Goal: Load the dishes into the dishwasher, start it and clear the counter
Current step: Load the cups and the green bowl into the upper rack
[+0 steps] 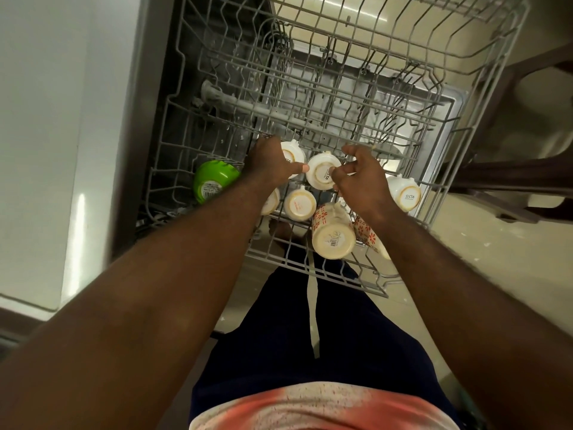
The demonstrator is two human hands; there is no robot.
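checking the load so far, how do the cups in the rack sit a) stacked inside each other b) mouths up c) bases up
c: the white cup, its neighbours and the patterned mug in the rack all show their bases.

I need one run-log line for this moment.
phase: loading rack | left hand: thumb touches middle white cup | right hand: pinches it | green bowl: rack's left

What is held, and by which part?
The right hand pinches the centre white cup by its base rim; left hand covers the neighbouring cup, grip unclear.
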